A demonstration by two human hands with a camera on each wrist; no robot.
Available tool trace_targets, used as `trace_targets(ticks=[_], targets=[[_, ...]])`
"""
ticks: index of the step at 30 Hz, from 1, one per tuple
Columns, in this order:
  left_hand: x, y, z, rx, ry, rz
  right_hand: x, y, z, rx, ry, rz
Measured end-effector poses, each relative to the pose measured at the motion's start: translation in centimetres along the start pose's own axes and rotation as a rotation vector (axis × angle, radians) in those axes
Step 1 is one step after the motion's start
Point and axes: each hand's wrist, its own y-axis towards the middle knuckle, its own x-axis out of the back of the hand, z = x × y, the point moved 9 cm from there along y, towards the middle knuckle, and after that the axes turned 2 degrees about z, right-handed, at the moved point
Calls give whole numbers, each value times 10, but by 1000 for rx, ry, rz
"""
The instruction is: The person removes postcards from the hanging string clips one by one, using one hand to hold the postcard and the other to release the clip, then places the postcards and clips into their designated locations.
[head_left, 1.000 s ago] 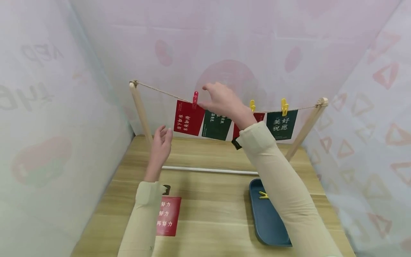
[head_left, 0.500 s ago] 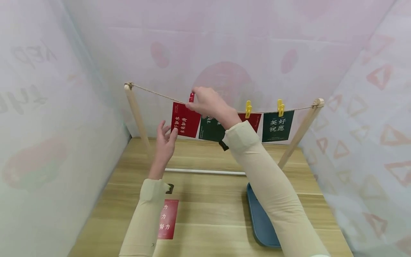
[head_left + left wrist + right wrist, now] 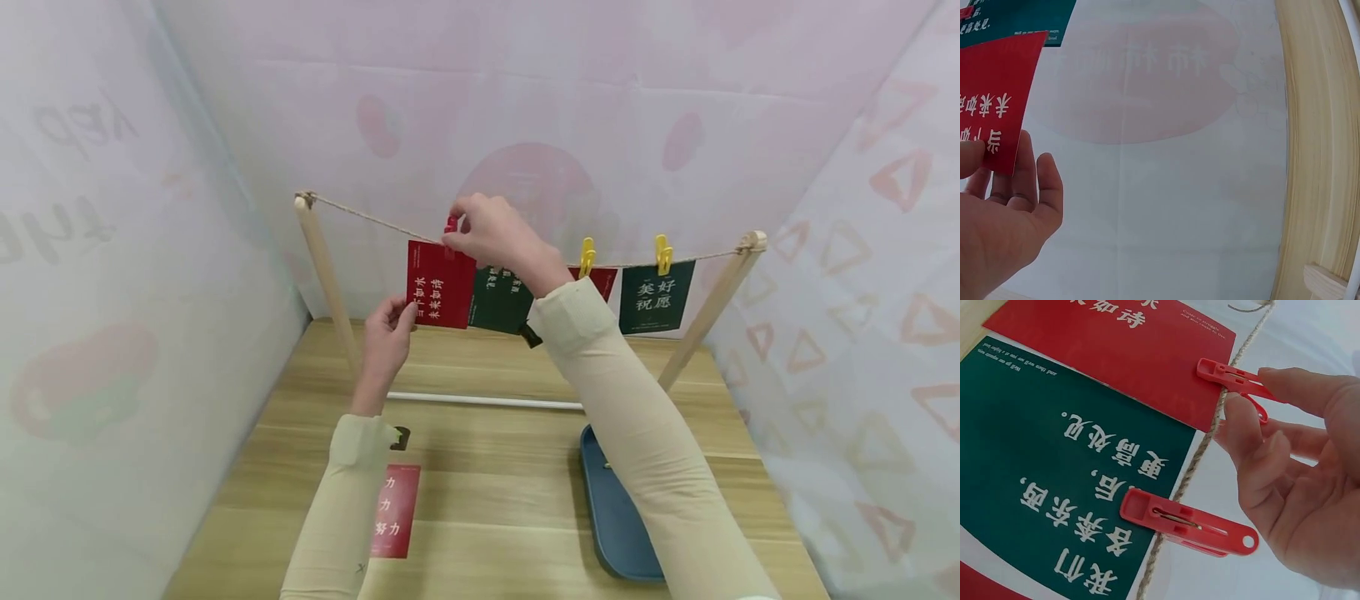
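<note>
Red card [image 3: 442,287], beyond a tray [image 3: 622,533] holding something yellow [image 3: 607,465], is newly pinched by left hand [image 3: 387,342], its clip [image 3: 1213,370] by right hand [image 3: 501,233].

Wood-grain tabletop [image 3: 495,500]: occupies lower center of frame. Blue tray [image 3: 621,533]: rests at lower right, partly obscured. Red card with white characters [image 3: 399,512]: lies lower left of center, partly obscured. White rod [image 3: 483,401]: extends crosswise below mid-frame.

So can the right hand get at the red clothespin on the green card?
Likely yes: nothing visible blocks the right hand from that clothespin, though its fingers pinch another red clothespin.
</note>
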Motion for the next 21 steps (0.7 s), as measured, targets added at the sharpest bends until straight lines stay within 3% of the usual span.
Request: trace_targets(ticks=[5,13,21], targets=[[1,-2,0,-8,-14,-6,0,0,1,25,-22,13],[-1,0,3,15,-23,7,4,-3,-2,62,30,-7],[-1,0,-3,31,-31,-1,10,-4,-4,86,29,-11]])
